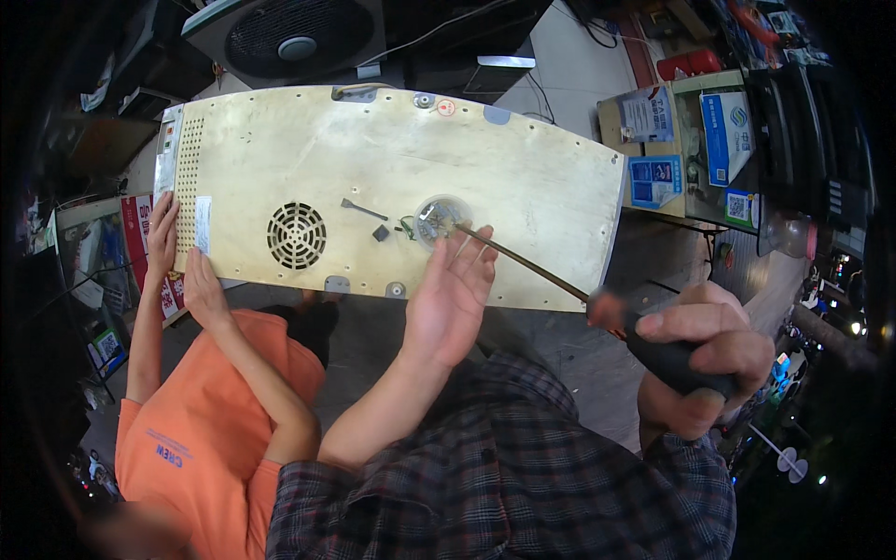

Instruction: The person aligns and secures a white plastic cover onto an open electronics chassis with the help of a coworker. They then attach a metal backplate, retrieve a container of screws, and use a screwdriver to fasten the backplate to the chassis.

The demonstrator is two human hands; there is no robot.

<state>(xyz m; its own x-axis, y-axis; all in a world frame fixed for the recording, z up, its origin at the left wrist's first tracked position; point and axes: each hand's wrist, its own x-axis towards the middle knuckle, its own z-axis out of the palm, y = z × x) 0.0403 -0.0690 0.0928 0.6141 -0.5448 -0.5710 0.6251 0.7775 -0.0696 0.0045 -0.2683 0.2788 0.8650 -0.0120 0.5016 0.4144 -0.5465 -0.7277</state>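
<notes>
My right hand is closed around the dark handle of a long screwdriver. Its shaft slants up and left, the tip over a round clear dish of small parts that I cannot make out singly. With the palm turned up and fingers apart, my left hand is just below the tip, beside the dish; whether its fingertips touch the shaft is unclear. Both are above a large cream metal panel. Left of the dish lie a small dark flat tool, a dark square piece and a green bit.
At the left, a person in an orange shirt rests both hands on the panel's end. A large fan unit stands behind. Boxes and leaflets fill a glass case at the right. A round slotted vent is cut in the panel.
</notes>
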